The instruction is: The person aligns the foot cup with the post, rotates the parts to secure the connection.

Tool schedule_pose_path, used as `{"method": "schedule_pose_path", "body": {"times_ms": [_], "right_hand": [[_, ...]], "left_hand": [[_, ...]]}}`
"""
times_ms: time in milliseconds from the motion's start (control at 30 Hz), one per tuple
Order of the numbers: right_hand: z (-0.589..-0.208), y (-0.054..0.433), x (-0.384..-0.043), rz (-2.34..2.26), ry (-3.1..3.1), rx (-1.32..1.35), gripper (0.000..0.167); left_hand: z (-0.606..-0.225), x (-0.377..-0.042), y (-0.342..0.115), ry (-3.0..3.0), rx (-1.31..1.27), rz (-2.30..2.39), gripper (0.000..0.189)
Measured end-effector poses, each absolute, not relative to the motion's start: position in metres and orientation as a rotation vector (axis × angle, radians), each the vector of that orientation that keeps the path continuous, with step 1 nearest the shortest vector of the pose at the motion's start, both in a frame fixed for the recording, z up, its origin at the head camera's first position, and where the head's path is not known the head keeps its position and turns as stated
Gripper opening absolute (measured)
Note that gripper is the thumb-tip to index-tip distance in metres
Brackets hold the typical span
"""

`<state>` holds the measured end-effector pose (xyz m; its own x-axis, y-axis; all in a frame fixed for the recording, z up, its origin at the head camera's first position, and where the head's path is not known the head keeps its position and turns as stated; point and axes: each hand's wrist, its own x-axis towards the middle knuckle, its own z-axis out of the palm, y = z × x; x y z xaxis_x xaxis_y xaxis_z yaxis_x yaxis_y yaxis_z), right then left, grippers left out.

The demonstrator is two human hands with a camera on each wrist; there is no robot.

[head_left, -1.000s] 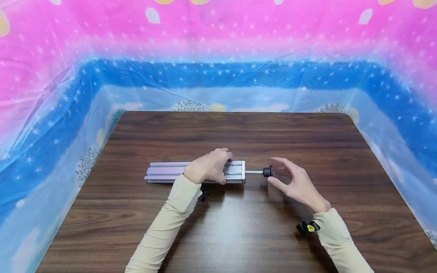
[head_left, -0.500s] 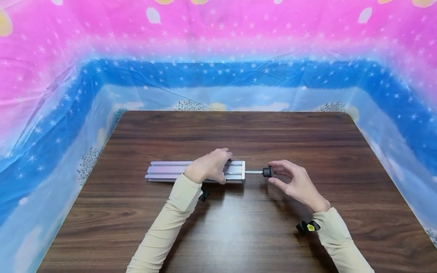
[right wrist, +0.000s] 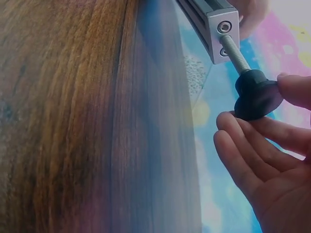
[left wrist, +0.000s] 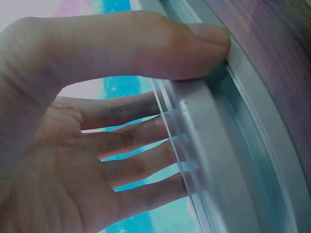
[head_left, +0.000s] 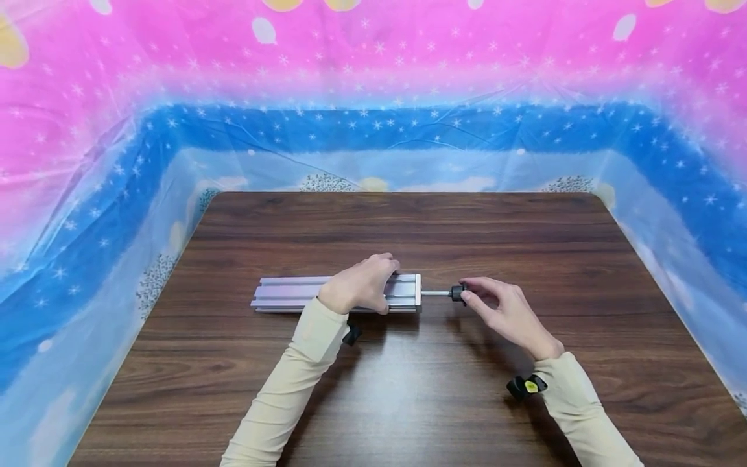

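A silver aluminium extrusion profile (head_left: 288,294) lies lengthwise on the table. My left hand (head_left: 357,285) grips it from above near its right end, the thumb on the near side and the fingers on the far side. In the left wrist view the thumb (left wrist: 204,46) presses the grooved metal. From the end plate (right wrist: 214,41), where screw heads show, sticks out a threaded rod (right wrist: 237,54). On the rod's outer end sits a black levelling foot (right wrist: 257,97). My right hand (head_left: 516,318) pinches this foot's rim between thumb and fingers.
The brown wood-grain table (head_left: 397,220) spreads around both hands. Black wrist cameras (head_left: 525,388) sit on the sleeves. Behind the table and at its sides hangs a pink and blue patterned cloth (head_left: 373,123).
My right thumb and fingers, spread apart around the black levelling foot a second ago, have closed in and now pinch it. The left hand keeps its grip on the profile.
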<state>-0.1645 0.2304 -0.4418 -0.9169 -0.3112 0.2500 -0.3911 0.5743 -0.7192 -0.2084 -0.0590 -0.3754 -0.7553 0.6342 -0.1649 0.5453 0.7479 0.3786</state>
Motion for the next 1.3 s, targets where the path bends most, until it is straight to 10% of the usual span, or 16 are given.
{"method": "schedule_pose_path", "body": {"times_ms": [600, 1300], "right_hand": [[-0.4414, 0.2333, -0.1613, 1.322, -2.567, 0.757, 0.062], [-0.4414, 0.2325, -0.1616, 1.224, -2.623, 0.705, 0.041]], "left_hand": [[-0.3748, -0.2114, -0.0601, 2.650, 0.919, 0.456, 0.054], [-0.3764, -0.2105, -0.0576, 2.668, 0.928, 0.443, 0.040]]}}
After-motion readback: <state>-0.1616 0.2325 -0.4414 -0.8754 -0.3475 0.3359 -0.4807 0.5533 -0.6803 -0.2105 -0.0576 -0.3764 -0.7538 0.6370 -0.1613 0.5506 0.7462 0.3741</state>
